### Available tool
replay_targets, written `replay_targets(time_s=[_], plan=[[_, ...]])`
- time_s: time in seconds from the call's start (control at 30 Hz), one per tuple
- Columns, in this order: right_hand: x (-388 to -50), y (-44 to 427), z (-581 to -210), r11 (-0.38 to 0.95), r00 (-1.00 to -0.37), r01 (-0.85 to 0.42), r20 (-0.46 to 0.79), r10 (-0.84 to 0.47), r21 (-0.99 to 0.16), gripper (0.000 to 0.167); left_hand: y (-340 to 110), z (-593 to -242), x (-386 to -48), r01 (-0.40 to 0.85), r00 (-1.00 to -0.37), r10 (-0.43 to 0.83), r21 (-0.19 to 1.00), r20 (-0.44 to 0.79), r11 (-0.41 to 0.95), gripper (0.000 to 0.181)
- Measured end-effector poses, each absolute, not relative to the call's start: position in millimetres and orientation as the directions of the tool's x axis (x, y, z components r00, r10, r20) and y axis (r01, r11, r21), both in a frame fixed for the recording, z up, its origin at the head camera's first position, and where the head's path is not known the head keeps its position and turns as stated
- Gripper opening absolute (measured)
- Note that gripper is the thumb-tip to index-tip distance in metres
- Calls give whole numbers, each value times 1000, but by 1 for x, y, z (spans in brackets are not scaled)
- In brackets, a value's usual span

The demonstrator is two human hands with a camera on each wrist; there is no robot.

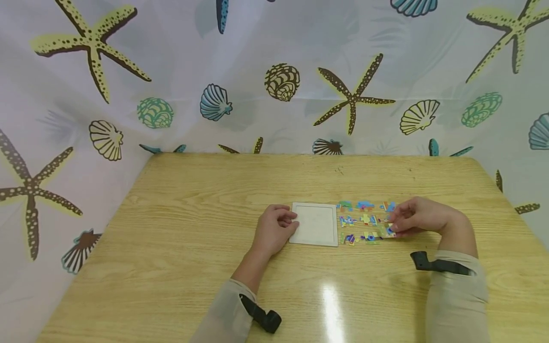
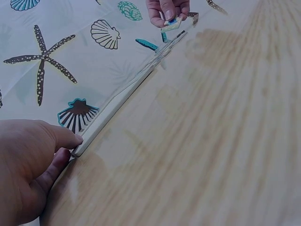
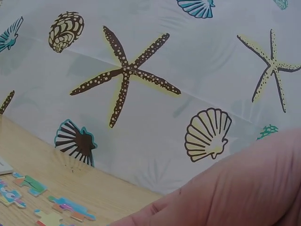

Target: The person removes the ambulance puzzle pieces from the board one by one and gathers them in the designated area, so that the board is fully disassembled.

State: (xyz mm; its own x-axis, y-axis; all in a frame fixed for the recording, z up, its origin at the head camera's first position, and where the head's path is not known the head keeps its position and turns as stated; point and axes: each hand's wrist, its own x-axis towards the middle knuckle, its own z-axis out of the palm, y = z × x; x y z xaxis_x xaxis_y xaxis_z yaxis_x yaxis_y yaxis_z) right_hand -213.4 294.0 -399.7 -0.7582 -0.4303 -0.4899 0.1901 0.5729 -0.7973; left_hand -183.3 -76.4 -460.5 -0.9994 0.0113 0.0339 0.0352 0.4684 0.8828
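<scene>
A square white puzzle tray (image 1: 316,225) lies on the table, its inside bare. My left hand (image 1: 276,228) holds the tray's left edge; in the left wrist view the thumb (image 2: 66,138) presses on its corner with a finger below. Right of the tray, colourful jigsaw pieces lie in loose rows, including a yellow one (image 1: 366,218) and a blue one (image 1: 365,205). Over the right end of these rows my right hand (image 1: 418,216) pinches a puzzle piece (image 1: 389,231), seen raised in the left wrist view. In the right wrist view the fingertips are hidden.
The wooden table (image 1: 193,214) extends around the tray and pieces. Behind it hangs a white curtain (image 1: 249,57) printed with starfish and shells. Black wrist mounts (image 1: 442,265) sit on both sleeves.
</scene>
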Motion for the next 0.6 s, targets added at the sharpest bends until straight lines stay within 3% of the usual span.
replay_targets(time_s=[0.23, 0.4, 0.6], plan=[[-211, 294, -402, 613, -742, 273, -568, -356, -741, 24, -79, -463, -183, 34, -999, 2, 879, 38, 475, 11], [-212, 290, -402, 674, -757, 276, -587, -286, -685, 18, -82, -461, -181, 29, -999, -13, 885, 39, 466, 12], [-211, 289, -396, 685, -780, 230, -552, -295, -691, 16, -82, -460, -182, 20, -999, -28, 893, 36, 449, 12]])
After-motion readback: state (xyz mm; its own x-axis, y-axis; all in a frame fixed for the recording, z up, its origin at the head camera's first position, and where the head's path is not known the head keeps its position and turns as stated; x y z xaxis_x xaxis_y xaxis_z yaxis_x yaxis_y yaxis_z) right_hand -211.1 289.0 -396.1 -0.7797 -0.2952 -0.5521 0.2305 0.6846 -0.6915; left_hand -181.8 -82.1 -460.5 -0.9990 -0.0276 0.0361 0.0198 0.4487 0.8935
